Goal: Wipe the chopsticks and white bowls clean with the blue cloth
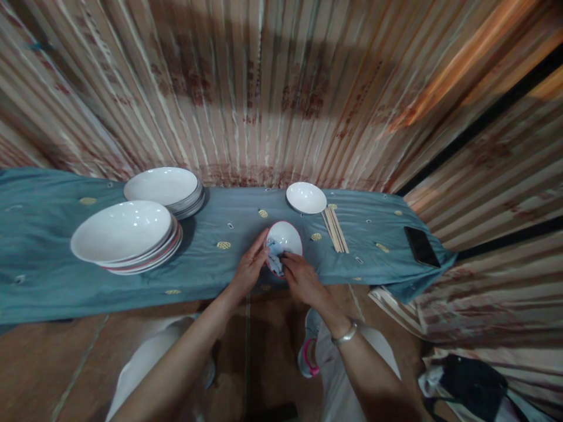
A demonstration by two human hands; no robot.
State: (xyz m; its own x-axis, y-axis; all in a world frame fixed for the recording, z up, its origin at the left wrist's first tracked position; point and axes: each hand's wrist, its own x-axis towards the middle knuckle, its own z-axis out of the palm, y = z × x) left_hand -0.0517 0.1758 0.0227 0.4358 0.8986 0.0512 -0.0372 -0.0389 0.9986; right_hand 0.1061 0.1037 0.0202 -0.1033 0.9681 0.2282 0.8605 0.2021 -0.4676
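Note:
A small white bowl (288,235) with a red rim is tilted toward me above the front part of the table. My left hand (251,262) grips its left side, fingers along the outside. A crumpled light-blue cloth (275,258) lies inside the bowl. My right hand (302,275) reaches in over the bowl's right front edge, its fingers closed on the cloth and pressing it against the inner wall. The right fingertips are partly hidden in the cloth.
On the green patterned tablecloth (211,264), stacked large white bowls (123,231) and plates (162,186) stand left. Behind my hands are another white bowl (307,197) and several chopsticks (335,230). A black phone (421,246) lies at the right end. A pleated curtain (264,88) hangs behind.

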